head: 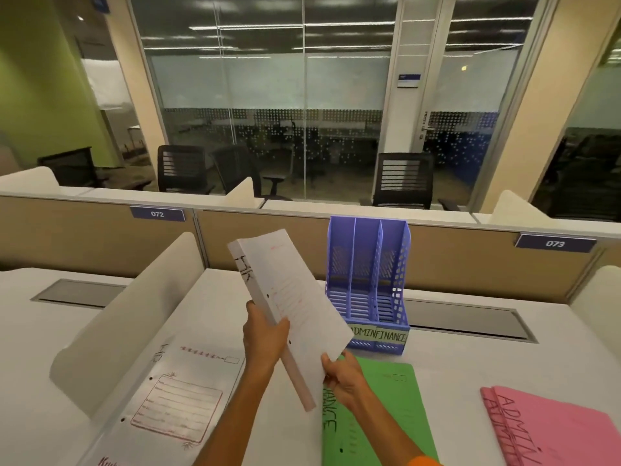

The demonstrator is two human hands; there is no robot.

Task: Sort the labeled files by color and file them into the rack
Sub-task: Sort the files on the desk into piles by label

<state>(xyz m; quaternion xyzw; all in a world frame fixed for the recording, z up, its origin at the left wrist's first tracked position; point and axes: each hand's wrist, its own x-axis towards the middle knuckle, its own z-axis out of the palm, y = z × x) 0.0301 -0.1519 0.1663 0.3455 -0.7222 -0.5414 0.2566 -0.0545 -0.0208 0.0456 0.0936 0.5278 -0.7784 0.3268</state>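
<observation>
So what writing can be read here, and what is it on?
"072": left partition sign
"073": right partition sign
"ADMINFINANCE": purple rack label
"ADMIN": pink files
"NANCE", start hidden: green file
"HR": held white file, on its spine; white file on desk
Printed form fields, door sign: too blurred.

White file (295, 297): closed, raised off the surface (470, 364) and tilted, with black lettering on the spine. The left hand (265, 338) grips the spine edge and the right hand (342, 378) the lower corner.
Second white file (174, 398): flat, at left.
Green file (386, 415), marked "FINANCE": flat, near the rack (369, 280).
Pink files (551, 428), marked "ADMIN": stacked flat, at right.
Rack: purple, upright, three slots, with front labels "ADMIN" and "FINANCE".
</observation>
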